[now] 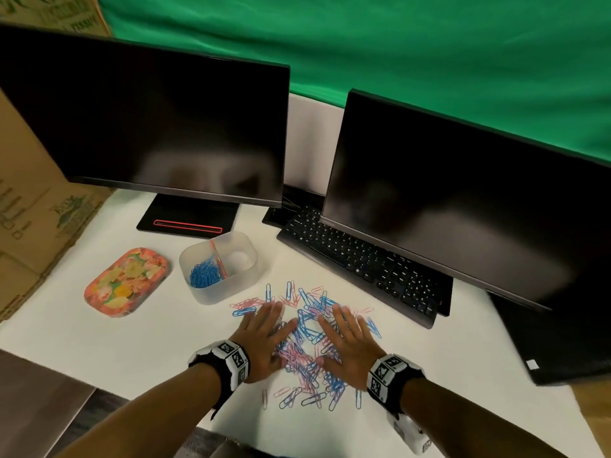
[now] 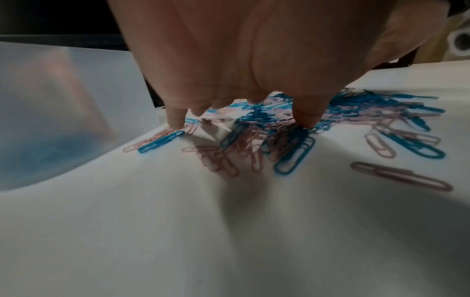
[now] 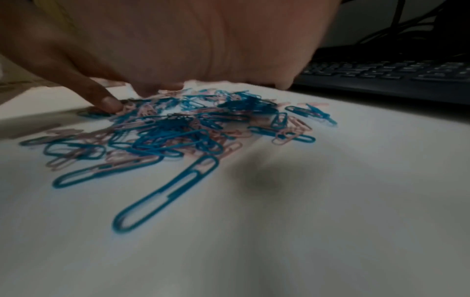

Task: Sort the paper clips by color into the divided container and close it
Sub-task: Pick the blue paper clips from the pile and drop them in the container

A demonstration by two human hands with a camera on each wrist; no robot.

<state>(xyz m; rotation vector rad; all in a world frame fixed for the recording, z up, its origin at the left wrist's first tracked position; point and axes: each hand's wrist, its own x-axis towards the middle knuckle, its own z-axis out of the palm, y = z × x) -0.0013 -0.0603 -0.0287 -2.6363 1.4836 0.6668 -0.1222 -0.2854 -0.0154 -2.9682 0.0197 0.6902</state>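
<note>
Both the left hand point(image 1: 264, 338) and the right hand point(image 1: 347, 338) lie flat with fingers spread, grasping nothing, on the paper clips point(image 1: 310, 355) near the container point(image 1: 228, 285), hiding those clips beneath the palms.

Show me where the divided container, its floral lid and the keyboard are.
divided container point(image 1: 245, 279): head view, on its bare front right wall.
floral lid point(image 1: 125, 281): head view, on the middle of its patterned top.
keyboard point(image 1: 360, 259): head view, on the keys near its middle.
</note>
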